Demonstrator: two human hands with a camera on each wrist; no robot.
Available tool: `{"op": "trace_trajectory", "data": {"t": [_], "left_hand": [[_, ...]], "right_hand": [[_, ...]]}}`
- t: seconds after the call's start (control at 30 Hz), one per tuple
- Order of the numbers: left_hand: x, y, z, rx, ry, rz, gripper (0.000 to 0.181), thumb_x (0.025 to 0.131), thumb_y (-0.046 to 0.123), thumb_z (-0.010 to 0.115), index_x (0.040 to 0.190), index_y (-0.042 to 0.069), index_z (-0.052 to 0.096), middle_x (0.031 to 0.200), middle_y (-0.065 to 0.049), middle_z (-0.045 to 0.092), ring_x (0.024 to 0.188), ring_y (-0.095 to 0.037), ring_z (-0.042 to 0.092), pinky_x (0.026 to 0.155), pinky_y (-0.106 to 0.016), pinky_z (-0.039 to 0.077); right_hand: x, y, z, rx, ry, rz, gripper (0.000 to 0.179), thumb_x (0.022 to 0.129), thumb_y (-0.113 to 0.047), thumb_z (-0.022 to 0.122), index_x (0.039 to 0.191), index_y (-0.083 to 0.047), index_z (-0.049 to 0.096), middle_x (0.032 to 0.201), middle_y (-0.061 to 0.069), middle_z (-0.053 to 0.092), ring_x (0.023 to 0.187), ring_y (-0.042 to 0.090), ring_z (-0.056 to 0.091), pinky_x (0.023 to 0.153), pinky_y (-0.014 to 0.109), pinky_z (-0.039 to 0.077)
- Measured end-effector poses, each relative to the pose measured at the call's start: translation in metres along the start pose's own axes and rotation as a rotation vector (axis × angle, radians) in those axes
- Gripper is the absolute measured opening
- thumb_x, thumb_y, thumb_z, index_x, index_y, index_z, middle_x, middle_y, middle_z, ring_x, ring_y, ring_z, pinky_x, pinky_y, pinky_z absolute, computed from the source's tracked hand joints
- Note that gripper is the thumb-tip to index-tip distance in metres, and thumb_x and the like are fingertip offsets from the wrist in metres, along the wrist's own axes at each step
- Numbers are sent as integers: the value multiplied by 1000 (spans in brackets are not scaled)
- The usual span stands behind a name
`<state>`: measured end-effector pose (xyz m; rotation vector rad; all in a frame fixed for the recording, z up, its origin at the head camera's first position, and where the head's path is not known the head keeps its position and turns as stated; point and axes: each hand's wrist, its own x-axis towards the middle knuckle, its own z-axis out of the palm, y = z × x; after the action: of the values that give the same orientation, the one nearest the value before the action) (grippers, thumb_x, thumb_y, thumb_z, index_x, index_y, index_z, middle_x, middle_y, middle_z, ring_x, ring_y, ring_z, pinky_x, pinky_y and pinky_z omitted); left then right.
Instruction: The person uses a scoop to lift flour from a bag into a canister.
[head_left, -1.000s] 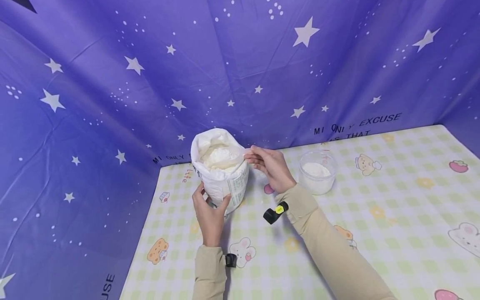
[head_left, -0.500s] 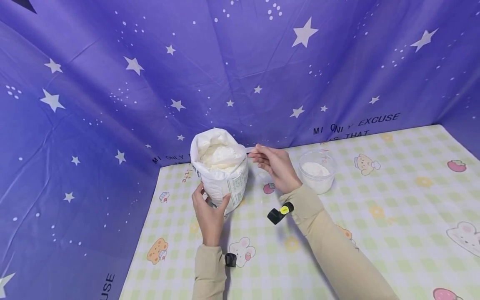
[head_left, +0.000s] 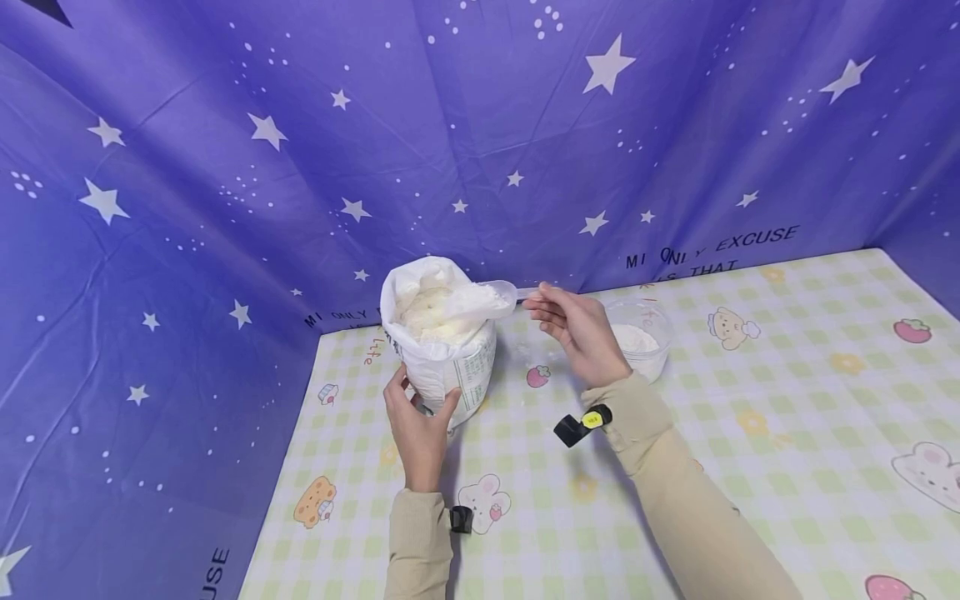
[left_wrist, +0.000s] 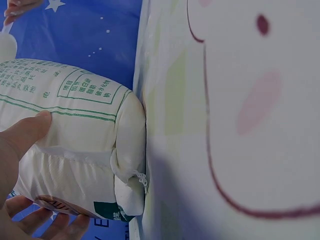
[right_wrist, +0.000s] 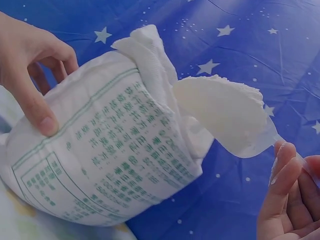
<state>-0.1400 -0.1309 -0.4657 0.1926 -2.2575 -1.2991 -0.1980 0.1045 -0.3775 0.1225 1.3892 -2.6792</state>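
A white woven bag of flour with green print stands with its mouth rolled back, pale powder showing inside. My left hand grips its lower side, thumb toward the front and fingers round the left. At the bag's right rim, my right hand pinches the thin handle of a clear plastic scoop. White powder heaps in the scoop bowl, part of which overlaps the bag mouth in the head view. Just behind my right hand stands a clear round tub with white powder in it, partly covered by the hand.
A checked cloth with cartoon prints covers the table. A blue star-printed curtain rises close behind the bag and along the left side. Both wrists wear small black camera mounts.
My right hand has drawn back to the right, bringing the powder-filled scoop up out of the bag mouth into view. My left hand keeps its grip on the bag.
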Motion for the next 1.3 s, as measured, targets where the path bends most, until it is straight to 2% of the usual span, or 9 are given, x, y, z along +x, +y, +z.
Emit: {"op": "trace_trajectory", "data": {"t": [0.43,0.8,1.13,1.3], "left_hand": [[0,-1,1,-1,-2,-7,84,73,12,88,142,2,40,136,-15,46,127,-27,46,104,-36,52],[0,0,1,-4,-5,-16,84,73,11,88,142,3,40,137,-15,45,127,-27,46,104,-35,52],[-1,0,1,-4,-4,-11,84,73,11,88,142,2,39,138,-16,45,128,-28,46,105,-36,52],[-1,1,1,-12,-6,-15,84,73,10,87,142,2,40,138,-16,45,128,-28,46,105,-36,51]], "right_hand": [[-11,-12,-18,-24,13,-23,19,99,-24,61,104,-7,68,95,2,74,84,10,65,71,16,55],[-18,-19,-37,55,11,-41,18,99,-20,62,100,-5,72,94,4,74,82,11,67,70,16,56],[-28,-30,-53,86,23,-58,17,98,-19,63,98,-5,73,91,4,75,81,11,67,69,16,57],[-33,-34,-63,113,17,-67,16,98,-17,64,98,-3,72,92,5,75,81,12,68,72,17,58]]}}
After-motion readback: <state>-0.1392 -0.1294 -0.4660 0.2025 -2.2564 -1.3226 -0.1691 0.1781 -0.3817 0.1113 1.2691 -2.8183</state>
